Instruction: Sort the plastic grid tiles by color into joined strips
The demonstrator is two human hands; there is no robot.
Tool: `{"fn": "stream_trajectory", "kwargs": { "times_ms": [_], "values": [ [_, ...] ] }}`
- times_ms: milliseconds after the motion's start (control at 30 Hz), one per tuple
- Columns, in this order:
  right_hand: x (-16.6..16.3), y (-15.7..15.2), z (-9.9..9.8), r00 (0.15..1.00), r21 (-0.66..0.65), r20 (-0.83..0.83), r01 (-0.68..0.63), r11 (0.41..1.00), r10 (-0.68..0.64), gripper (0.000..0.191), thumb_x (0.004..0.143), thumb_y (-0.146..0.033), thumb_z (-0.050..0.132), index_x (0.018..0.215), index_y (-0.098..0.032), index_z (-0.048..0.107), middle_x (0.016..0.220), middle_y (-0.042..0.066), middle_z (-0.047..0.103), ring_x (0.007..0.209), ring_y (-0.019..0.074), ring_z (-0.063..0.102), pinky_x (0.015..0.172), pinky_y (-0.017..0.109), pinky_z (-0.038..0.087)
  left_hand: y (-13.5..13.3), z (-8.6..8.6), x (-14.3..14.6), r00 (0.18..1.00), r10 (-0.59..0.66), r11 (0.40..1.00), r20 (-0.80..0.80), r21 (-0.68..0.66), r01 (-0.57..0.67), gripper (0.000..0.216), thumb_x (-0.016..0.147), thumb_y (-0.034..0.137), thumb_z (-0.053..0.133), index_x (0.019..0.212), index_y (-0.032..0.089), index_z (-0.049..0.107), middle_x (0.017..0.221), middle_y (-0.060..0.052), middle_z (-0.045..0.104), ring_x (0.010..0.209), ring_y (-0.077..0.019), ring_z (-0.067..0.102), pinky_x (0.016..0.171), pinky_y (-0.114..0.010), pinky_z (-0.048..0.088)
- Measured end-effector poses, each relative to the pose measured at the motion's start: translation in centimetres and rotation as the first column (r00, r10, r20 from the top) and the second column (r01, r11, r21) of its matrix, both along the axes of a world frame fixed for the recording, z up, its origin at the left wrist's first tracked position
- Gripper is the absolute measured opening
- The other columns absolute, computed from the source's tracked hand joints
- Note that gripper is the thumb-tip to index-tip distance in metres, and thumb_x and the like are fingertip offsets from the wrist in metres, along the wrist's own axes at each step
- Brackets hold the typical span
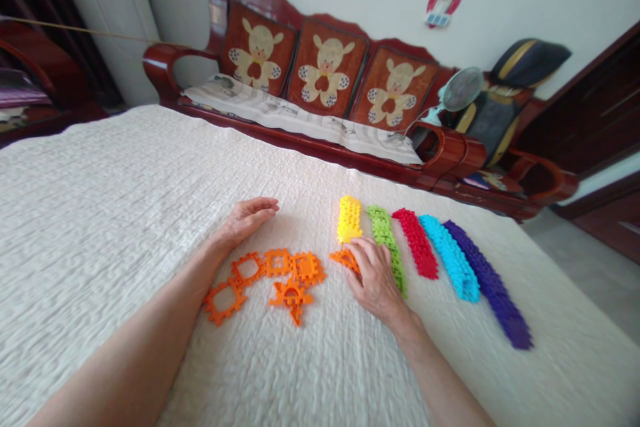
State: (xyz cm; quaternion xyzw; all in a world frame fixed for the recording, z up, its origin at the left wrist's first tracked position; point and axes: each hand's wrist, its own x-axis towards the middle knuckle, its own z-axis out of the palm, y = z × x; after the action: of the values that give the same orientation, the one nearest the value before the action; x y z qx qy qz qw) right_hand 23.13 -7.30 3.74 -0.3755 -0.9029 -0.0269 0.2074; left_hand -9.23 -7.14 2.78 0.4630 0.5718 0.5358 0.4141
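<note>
My right hand (374,277) rests on the white quilt (100,227), fingers curled onto an orange interlocking plastic piece (343,257) just below a yellow stack (349,218). Beside it lie rows of green (386,237), red (416,242), cyan (450,257) and purple (493,285) pieces. My left hand (247,217) lies flat on the quilt, fingers stretched out, holding nothing. Several loose orange pieces (265,277) are spread just below it, between my two forearms.
A dark red wooden sofa (320,147) with three cartoon-animal cushions stands behind the quilted surface. A small fan (460,90) and a dark bag (520,67) sit at its right end. A dark wooden door is at the far right.
</note>
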Motion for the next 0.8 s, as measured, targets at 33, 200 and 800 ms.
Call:
{"fn": "stream_trajectory", "kwargs": {
  "times_ms": [33,200,800],
  "values": [
    [0.0,0.0,0.0,1.000,-0.001,-0.005,0.001,1.000,-0.001,0.036,0.090,-0.022,0.052,0.125,-0.018,0.052,0.126,0.013,0.055,0.125,0.0279,0.045,0.107,0.049,0.028,0.1,-0.1,0.0,1.000,0.000,1.000,0.001,-0.001,0.000,0.043,0.067,0.047,0.070,0.101,0.021,0.070,0.104,-0.007,0.074,0.102,-0.0263,0.066,0.097,-0.040,0.047],
    [-0.1,0.3,-0.1,1.000,-0.007,-0.027,-0.010,1.000,0.010,0.030,0.088,-0.016,0.052,0.117,-0.020,0.058,0.122,0.011,0.058,0.123,0.0267,0.047,0.105,0.048,0.031,0.3,-0.4,-0.2,1.000,0.000,1.000,-0.004,0.009,0.000,0.045,0.066,0.048,0.070,0.102,0.020,0.070,0.103,-0.007,0.074,0.100,-0.0253,0.066,0.096,-0.039,0.048],
    [-5.1,-3.0,0.3,0.963,-0.154,-0.100,-0.262,0.953,0.249,0.043,0.089,-0.018,0.046,0.132,-0.018,0.050,0.143,0.014,0.047,0.133,0.0285,0.040,0.110,0.053,0.030,0.2,-0.5,-0.2,0.998,-0.017,0.999,-0.062,0.035,0.019,0.043,0.072,0.044,0.064,0.106,0.019,0.069,0.106,-0.006,0.073,0.102,-0.0237,0.064,0.096,-0.037,0.047]
  ]
}}
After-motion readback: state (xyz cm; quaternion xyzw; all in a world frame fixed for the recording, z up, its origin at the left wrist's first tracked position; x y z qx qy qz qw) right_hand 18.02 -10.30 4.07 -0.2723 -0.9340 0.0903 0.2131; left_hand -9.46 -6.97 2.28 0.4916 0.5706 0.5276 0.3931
